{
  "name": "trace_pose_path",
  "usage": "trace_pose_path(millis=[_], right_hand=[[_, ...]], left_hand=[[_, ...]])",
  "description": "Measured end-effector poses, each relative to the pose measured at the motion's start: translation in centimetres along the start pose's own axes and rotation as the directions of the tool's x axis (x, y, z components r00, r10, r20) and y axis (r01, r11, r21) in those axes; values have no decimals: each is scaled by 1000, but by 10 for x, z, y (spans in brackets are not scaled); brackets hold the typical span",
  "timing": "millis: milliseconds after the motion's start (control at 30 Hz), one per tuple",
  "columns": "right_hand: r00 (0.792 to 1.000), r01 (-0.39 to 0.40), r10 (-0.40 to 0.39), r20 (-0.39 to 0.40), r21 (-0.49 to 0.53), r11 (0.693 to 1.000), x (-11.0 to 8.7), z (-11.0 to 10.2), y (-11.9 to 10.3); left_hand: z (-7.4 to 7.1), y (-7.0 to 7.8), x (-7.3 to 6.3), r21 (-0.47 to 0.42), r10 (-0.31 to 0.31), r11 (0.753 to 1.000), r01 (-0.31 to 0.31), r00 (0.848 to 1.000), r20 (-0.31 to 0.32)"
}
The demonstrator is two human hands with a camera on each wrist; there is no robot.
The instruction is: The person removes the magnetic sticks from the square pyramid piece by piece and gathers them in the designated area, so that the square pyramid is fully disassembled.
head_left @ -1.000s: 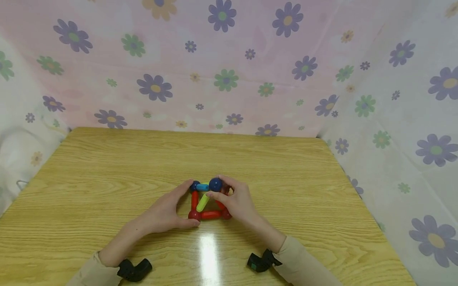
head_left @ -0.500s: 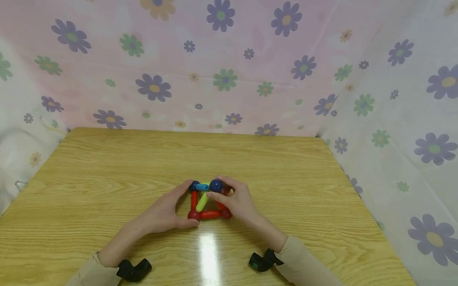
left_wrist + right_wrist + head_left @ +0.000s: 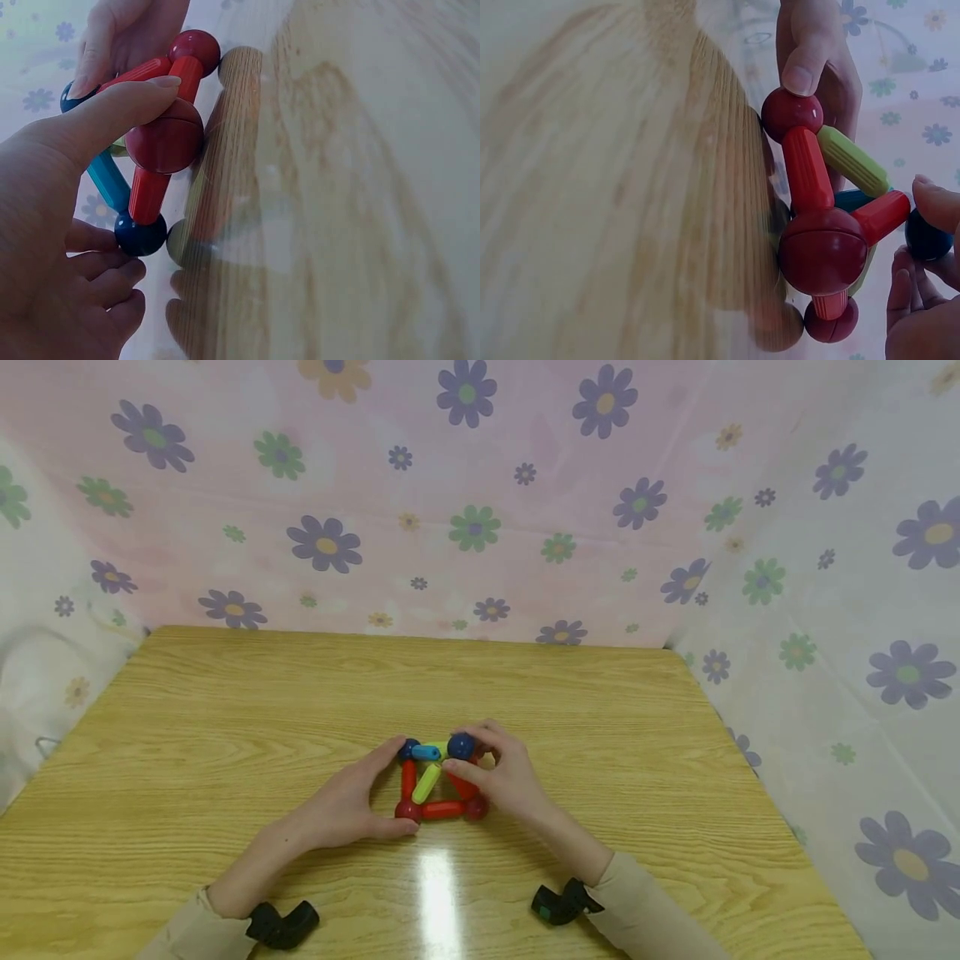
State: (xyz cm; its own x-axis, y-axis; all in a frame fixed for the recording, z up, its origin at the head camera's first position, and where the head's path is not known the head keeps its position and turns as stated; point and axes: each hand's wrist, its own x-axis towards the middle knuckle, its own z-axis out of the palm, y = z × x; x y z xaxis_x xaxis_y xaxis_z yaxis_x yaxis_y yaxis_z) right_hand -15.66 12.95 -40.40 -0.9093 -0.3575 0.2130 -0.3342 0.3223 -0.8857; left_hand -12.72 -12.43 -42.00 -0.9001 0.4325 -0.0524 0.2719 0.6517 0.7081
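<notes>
A frame of toy building rods and balls stands on the table, with red rods (image 3: 444, 810) along its base. My left hand (image 3: 337, 806) spans its left side. Its thumb lies on the front red ball (image 3: 407, 811), and a fingertip touches the rear blue ball (image 3: 408, 749). With thumb and fingers my right hand (image 3: 498, 777) pinches a dark blue ball (image 3: 461, 745) above the frame. A yellow-green rod (image 3: 426, 783) leans up from the front red ball, its upper end apart from the pinched ball. In the right wrist view, a slanting red rod (image 3: 883, 216) ends close to that ball.
The wooden table (image 3: 300, 693) spreads around the frame. A flowered curtain (image 3: 480, 585) rises behind it. Black wrist mounts (image 3: 282, 925) sit at both beige sleeves. A light blue rod (image 3: 426, 752) points inward from the rear blue ball.
My right hand has shifted slightly right with the dark blue ball, widening the gap to the yellow-green rod's upper end. The left hand has kept its place.
</notes>
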Motion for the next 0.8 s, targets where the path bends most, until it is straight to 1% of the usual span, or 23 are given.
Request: trace_pose_path(millis=[233,333,600,800], right_hand=[[999,25,-23,-29,62,998,1,-4,6],[998,31,-27,-51,70,997,2,-7,9],[997,-37,42,-72,71,997,2,-11,10],[996,-28,35,-82,87,996,2,-12,11]], left_hand=[[-1,1,0,8,-11,1000,11,1000,3],[-1,1,0,16,-10,1000,10,1000,4],[-2,2,0,17,-12,1000,12,1000,4],[-1,1,0,12,-16,1000,16,1000,13]])
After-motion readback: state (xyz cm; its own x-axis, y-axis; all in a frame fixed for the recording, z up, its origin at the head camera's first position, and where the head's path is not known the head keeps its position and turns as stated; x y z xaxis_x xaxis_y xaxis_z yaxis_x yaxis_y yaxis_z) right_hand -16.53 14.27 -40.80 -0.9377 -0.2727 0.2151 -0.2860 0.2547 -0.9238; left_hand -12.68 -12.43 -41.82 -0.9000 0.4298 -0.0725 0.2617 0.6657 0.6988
